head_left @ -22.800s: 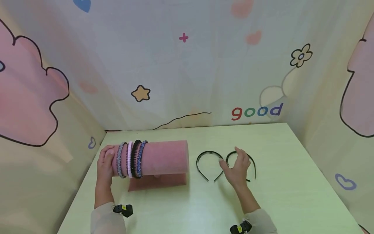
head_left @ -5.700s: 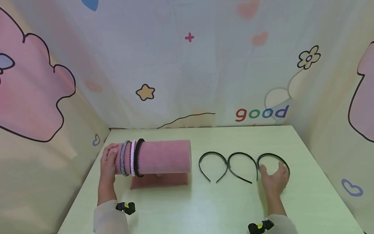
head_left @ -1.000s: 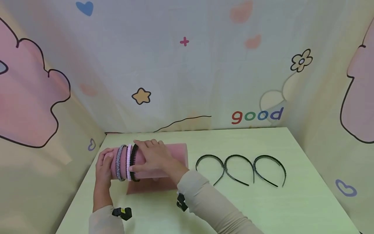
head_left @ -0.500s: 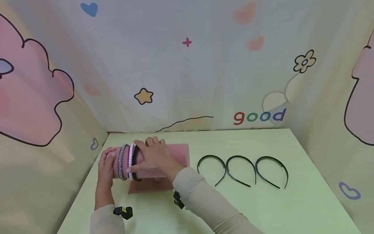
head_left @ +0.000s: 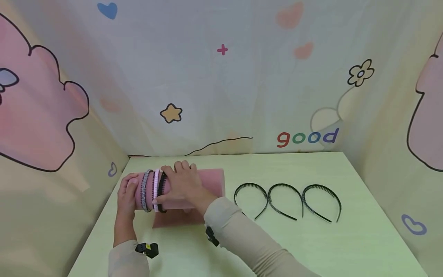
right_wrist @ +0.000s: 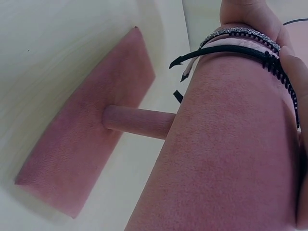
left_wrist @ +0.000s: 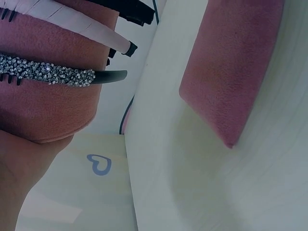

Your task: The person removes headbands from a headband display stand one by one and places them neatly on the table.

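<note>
My left hand (head_left: 126,194) grips the left end of a pink velvet headband stand (head_left: 212,182), a padded roll on a post. Three headbands sit around the roll: a glittery grey headband (head_left: 145,192), a pale pink headband (head_left: 155,186) and a black toothed headband (head_left: 161,184). Over the roll reaches my right hand (head_left: 183,184), its fingers on top and thumb in front, holding the black headband at its right edge. In the right wrist view, part of the right hand (right_wrist: 301,91) lies along the roll beside the black headband (right_wrist: 236,49); its fingertips are partly hidden.
Three dark toothed headbands lie in a row on the table to the right: a left one (head_left: 250,184), a middle one (head_left: 284,185) and a right one (head_left: 320,186). The stand's pink base (right_wrist: 82,130) rests flat on the pale table (head_left: 346,246). Printed curtains surround the table.
A glittery blue headband has left the stand since the oldest frame, and a third headband lies on the table. My right hand has come over to the stand; lately it barely moves.
</note>
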The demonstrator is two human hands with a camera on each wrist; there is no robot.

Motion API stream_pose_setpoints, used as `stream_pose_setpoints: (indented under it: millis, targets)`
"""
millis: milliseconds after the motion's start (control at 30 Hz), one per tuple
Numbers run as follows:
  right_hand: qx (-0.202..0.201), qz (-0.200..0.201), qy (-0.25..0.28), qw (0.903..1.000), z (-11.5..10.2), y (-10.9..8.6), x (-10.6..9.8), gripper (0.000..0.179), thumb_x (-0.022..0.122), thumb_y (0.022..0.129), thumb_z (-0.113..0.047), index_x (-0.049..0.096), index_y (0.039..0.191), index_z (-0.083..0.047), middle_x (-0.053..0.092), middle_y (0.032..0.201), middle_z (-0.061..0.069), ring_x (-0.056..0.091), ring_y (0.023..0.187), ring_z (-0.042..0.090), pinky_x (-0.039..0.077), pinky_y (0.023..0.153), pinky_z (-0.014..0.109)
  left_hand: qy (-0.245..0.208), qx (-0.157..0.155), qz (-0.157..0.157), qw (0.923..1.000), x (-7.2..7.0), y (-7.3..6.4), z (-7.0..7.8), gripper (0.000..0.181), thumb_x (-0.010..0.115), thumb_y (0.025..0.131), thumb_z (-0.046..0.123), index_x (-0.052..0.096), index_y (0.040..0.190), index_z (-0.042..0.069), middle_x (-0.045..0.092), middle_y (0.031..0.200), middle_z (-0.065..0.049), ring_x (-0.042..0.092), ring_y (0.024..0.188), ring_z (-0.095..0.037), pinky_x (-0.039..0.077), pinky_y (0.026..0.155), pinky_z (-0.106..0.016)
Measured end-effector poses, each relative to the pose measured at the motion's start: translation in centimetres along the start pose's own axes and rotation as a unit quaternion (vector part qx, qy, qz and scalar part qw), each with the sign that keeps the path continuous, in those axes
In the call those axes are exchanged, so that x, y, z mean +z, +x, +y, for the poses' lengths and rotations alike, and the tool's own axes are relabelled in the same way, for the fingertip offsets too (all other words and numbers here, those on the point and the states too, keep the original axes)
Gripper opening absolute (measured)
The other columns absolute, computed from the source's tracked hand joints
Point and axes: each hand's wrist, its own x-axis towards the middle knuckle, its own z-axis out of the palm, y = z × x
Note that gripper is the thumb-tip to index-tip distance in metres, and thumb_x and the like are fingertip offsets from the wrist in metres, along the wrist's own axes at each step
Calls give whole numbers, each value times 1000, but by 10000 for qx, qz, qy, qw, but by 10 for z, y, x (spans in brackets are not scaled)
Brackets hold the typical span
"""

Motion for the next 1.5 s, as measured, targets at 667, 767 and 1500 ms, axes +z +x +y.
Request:
stream_pose_setpoints:
  millis: [667, 767, 1500]
  targets:
    - [6, -148, 228, 9996, 3, -3, -4, 97, 34, 58, -81, 15, 136, -26, 37, 119, -1, 30, 103, 18, 24, 85, 42, -83, 276, -198, 9994, -7, 14, -17, 27, 47, 87, 29, 50, 109, 13, 50, 104, -1, 44, 84, -16, 35, 68, -29]
    - [-32, -179, 204, 9996, 3, -3, -5, 96, 34, 59, -80, 13, 136, -26, 36, 121, -1, 30, 104, 18, 24, 85, 42, 211, 173, -22, 9996, -2, 7, 0, 29, 48, 87, 28, 49, 110, 10, 49, 104, -1, 44, 84, -16, 34, 68, -29]
    - [157, -358, 264, 9989, 3, -11, -7, 102, 43, 56, -78, 16, 135, -19, 38, 123, -1, 31, 104, 18, 26, 84, 42, 657, -589, -782, 9930, -7, 4, 10, 39, 44, 87, 37, 39, 123, 23, 38, 117, -3, 39, 92, -21, 37, 69, -32]
